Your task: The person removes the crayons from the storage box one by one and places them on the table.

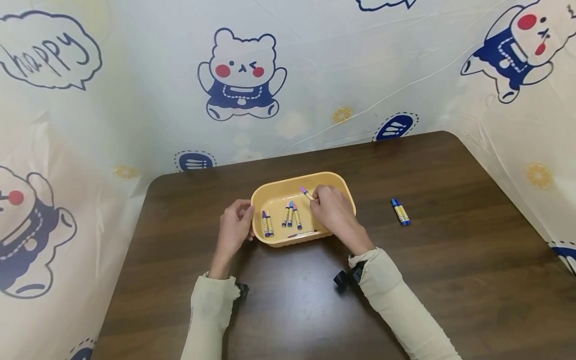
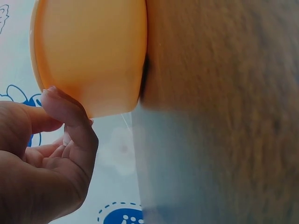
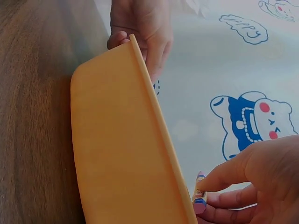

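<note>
What looks like a crayon (image 1: pixel 302 233) lies along the near wall of the yellow tub (image 1: pixel 279 195), whose left end your left hand (image 1: pixel 235 224) grips. Beyond it sit a crayon pair (image 1: pixel 265 224) and a crayon trio (image 1: pixel 290 215) — most seem to be in. Two blue crayons (image 1: pixel 399 212) remain outside, rightward; your right hand (image 1: pixel 333 212) pinches a pink crayon (image 1: pixel 306 192) over the tub — not yet let go.

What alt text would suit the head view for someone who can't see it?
A person's right hand pinches a pink-tipped crayon over a yellow tray on a dark wooden table, while the left hand holds the tray's left end. Other crayons lie inside; two blue-tipped crayons lie outside, to the right.
</note>
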`<state>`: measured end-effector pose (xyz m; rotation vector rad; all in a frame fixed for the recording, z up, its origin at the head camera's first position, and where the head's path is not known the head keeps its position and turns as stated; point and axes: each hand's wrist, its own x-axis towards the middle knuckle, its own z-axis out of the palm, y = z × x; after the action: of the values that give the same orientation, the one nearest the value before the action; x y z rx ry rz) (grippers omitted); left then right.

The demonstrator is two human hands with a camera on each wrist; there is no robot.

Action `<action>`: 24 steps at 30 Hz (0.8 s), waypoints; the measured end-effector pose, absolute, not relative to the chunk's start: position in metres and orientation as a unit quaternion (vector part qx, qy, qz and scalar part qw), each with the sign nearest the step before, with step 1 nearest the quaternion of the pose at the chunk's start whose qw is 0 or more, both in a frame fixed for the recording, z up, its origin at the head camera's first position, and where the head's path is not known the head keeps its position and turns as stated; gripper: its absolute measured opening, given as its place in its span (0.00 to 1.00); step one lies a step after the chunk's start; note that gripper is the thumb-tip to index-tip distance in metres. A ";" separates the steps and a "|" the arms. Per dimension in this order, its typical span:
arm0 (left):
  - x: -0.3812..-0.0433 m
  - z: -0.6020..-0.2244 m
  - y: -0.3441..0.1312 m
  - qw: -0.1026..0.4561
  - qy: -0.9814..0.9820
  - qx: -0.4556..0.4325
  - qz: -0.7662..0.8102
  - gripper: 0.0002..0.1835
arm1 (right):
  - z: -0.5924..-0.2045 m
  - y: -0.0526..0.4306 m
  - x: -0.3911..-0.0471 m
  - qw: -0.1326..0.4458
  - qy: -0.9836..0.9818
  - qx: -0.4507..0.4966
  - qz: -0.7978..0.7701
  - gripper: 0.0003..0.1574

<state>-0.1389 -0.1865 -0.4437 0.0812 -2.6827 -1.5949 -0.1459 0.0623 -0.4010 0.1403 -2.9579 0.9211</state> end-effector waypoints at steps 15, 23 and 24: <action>-0.138 -0.442 -0.188 0.016 -0.855 0.033 -0.518 0.15 | -0.395 0.102 -0.129 0.104 -0.938 0.018 0.331 0.08; -0.138 -0.446 -0.188 0.007 -0.858 0.030 -0.513 0.15 | -0.408 0.138 -0.120 0.152 -0.928 0.003 0.340 0.09; -0.138 -0.446 -0.188 0.009 -0.857 0.029 -0.514 0.15 | -0.408 0.143 -0.119 0.159 -0.929 0.006 0.335 0.09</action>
<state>-0.1378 -0.1878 -0.4457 0.0890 -2.6780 -1.6055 -0.1190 0.1433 -0.4078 0.0158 -2.6546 0.9574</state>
